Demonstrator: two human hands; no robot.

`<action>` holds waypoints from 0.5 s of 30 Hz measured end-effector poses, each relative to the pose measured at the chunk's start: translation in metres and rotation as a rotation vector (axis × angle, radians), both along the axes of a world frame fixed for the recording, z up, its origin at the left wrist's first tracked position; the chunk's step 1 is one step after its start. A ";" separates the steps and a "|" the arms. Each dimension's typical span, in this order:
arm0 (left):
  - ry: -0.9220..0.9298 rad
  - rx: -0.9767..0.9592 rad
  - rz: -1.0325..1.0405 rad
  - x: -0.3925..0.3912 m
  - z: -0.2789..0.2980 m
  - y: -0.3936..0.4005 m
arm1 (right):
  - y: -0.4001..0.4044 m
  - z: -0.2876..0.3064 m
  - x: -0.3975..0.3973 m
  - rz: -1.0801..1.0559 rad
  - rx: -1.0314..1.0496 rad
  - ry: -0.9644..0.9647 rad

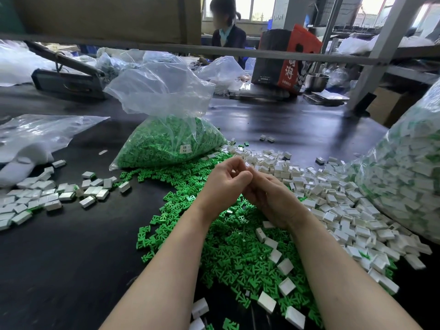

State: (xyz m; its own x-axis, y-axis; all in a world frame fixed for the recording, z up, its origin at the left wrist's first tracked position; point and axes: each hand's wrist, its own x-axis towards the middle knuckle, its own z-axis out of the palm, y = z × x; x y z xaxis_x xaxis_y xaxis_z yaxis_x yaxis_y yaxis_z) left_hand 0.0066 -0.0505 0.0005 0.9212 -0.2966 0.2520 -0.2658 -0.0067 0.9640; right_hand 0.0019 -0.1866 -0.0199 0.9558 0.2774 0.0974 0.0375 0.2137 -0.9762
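My left hand (222,184) and my right hand (271,198) meet above a spread of small green plastic pieces (228,248) on the dark table (71,258). Both hands have curled fingers pressed together at the fingertips. Whatever they pinch is hidden between the fingers. A heap of small white plastic blocks (333,191) lies just right of my hands. A few white blocks are scattered over the green pieces near my right forearm.
An open clear bag of green pieces (166,141) stands behind my hands. A big bag of assembled white blocks (409,177) fills the right edge. A group of finished white blocks (47,196) lies at left. Across the table sits a person (228,32).
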 end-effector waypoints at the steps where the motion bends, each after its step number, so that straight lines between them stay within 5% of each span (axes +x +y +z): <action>1: 0.004 -0.001 -0.001 0.000 0.000 0.000 | 0.000 0.000 0.000 0.005 0.005 0.004; 15: -0.015 0.040 0.008 0.001 0.000 0.001 | -0.002 0.003 -0.002 0.050 0.012 0.015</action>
